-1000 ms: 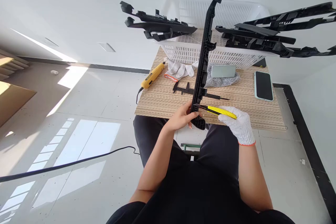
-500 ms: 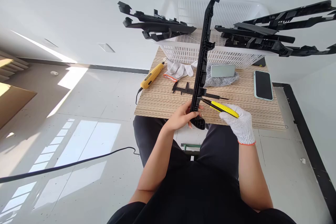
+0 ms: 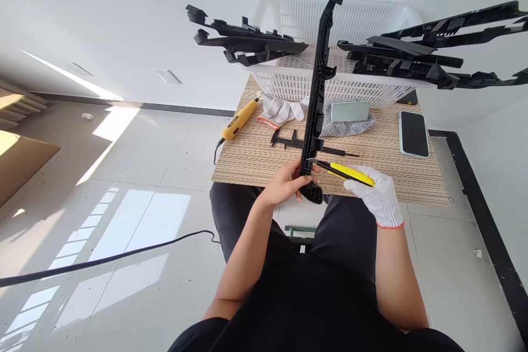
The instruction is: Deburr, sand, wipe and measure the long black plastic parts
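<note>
A long black plastic trim strip [image 3: 315,96] stands almost upright in front of me, ribbed on the side I see, its top end bent. My left hand [image 3: 286,182], bare, grips it near the lower end. My right hand [image 3: 373,192] wears a white knit glove with an orange cuff and is closed round a yellow and black utility knife [image 3: 350,173]. The knife points left, and its thin metal tip meets the strip just above my left fingers. Whether the tip cuts into the plastic is too small to tell.
On the striped wooden table [image 3: 256,159] lie a caliper [image 3: 289,140], a yellow corded power tool [image 3: 240,119], a white glove [image 3: 280,110], a pale block [image 3: 350,111] on grey cloth and a phone [image 3: 413,133]. Behind, a white basket [image 3: 280,83] holds several black trim pieces [image 3: 256,44].
The knife has shifted slightly down and left along the strip, its tip now lower and nearer my left fingers. The strip's top has tilted a little left. My left hand keeps its hold.
</note>
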`<action>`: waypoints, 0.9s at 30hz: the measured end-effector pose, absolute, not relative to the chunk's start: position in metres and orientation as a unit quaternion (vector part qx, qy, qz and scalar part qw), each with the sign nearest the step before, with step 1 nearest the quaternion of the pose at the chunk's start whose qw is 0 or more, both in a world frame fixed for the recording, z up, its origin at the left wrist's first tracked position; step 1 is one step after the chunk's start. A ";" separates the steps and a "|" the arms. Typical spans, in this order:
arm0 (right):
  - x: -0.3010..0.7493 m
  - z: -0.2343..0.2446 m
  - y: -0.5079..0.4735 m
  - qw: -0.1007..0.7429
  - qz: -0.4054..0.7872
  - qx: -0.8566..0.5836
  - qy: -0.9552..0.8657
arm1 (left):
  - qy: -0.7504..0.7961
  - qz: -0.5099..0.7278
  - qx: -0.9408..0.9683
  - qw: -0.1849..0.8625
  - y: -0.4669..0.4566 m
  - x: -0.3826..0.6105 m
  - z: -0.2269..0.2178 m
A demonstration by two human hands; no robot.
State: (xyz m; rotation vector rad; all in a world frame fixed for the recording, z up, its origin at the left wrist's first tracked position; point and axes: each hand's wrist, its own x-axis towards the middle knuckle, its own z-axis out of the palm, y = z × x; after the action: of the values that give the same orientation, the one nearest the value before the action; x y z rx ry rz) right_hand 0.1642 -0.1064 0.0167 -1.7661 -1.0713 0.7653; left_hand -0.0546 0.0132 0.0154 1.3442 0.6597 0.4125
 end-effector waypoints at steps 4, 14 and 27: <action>0.165 0.018 -0.105 0.445 0.304 -0.719 -0.439 | 0.298 0.190 0.606 0.712 0.013 -0.054 0.016; 0.164 0.021 -0.102 0.439 0.337 -0.702 -0.448 | 0.298 0.193 0.605 0.712 0.013 -0.055 0.016; 0.165 0.019 -0.103 0.432 0.337 -0.710 -0.441 | 0.298 0.187 0.606 0.714 0.013 -0.054 0.017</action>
State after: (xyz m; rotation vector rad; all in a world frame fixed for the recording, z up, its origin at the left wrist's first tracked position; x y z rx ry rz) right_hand 0.1653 -0.1026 0.0187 -1.7706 -1.0999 0.8407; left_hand -0.0543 0.0131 0.0168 1.3418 0.6594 0.4150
